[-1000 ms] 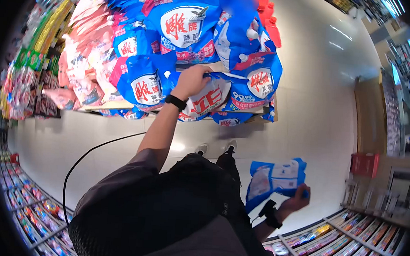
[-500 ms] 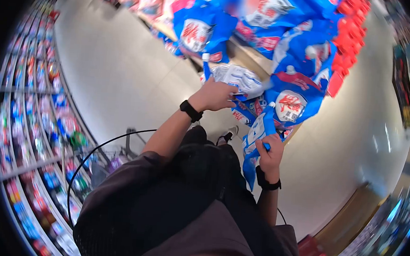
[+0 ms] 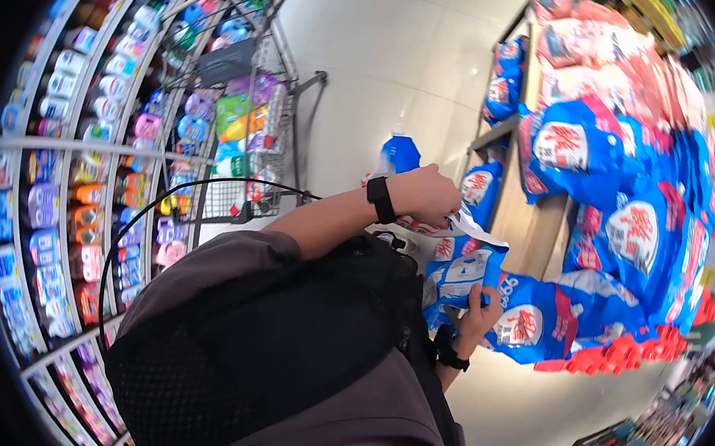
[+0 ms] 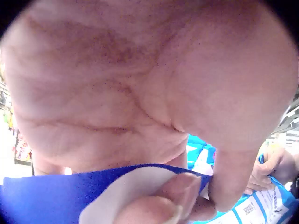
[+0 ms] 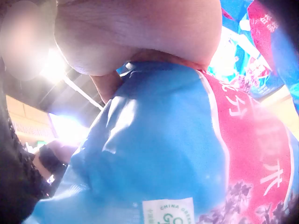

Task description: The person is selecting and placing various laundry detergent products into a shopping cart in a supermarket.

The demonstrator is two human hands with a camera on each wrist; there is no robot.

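My left hand [image 3: 426, 195] grips the top edge of a blue laundry detergent pouch [image 3: 400, 153] with a white cap, its body partly hidden behind my forearm. In the left wrist view, curled fingers [image 4: 149, 210] pinch the blue-and-white film of that pouch [image 4: 46, 196]. Nearer my body, my right hand [image 3: 482, 313] holds a second blue detergent pouch [image 3: 463, 273], its printed back facing up. The right wrist view shows this second pouch [image 5: 163, 121] hanging below the hand, with a pink band down one side. Both hands are close together beside the display stand.
A wooden display stand [image 3: 545, 236] on the right carries several blue pouches [image 3: 635, 230], pink bags [image 3: 601, 58] and red bottles [image 3: 613, 355]. At the left, a shopping cart [image 3: 248, 190] with goods stands by shelves of bottles [image 3: 91, 179]. A black cable [image 3: 211, 181] loops near my left arm.
The head view has turned, bringing the cart into sight and the stand to the right. My left hand has drawn its pouch off the stand; my right hand has brought its pouch close to it.
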